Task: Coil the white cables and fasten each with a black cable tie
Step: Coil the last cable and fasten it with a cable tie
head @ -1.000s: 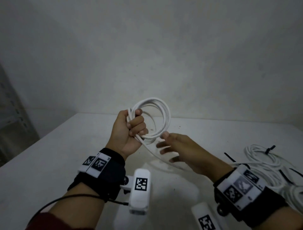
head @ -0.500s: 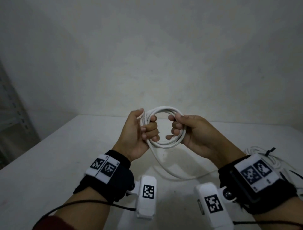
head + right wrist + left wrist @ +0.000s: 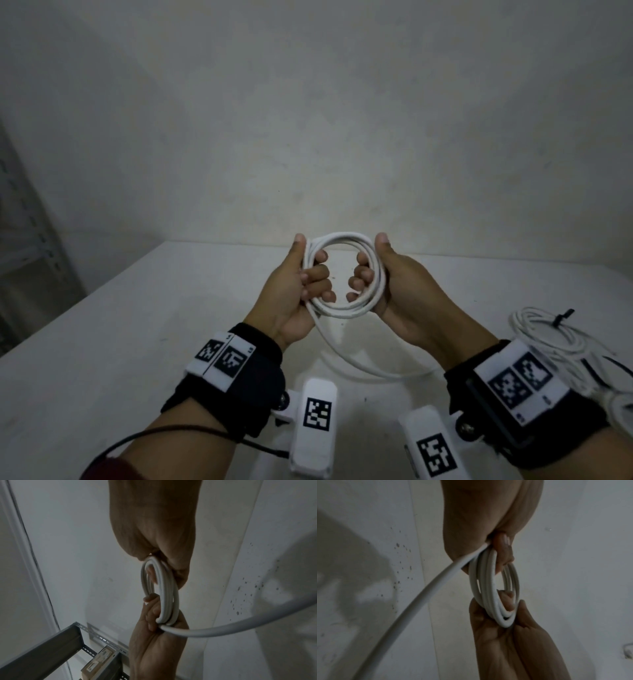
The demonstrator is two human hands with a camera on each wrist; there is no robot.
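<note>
A white cable coil (image 3: 344, 240) of several loops is held up above the white table (image 3: 102, 342). My left hand (image 3: 308, 281) grips its left side, fingers curled through the ring and thumb upright. On the opposite side my right hand (image 3: 375, 277) grips it the same way. The loose tail (image 3: 359, 368) drops from the left hand and curves right across the table. In the left wrist view the coil (image 3: 488, 585) shows edge-on between both hands, as does the coil (image 3: 165, 595) in the right wrist view.
At the table's right edge lies another white cable bundle (image 3: 544, 337) fastened with a black cable tie (image 3: 561, 316). Loose black ties (image 3: 615, 364) lie near it. A grey metal shelf (image 3: 51, 649) stands to the left. A plain wall rises behind the table.
My right hand, open below the coil a second ago, came up and closed on the coil's right side. The coil now faces me, held between both hands.
</note>
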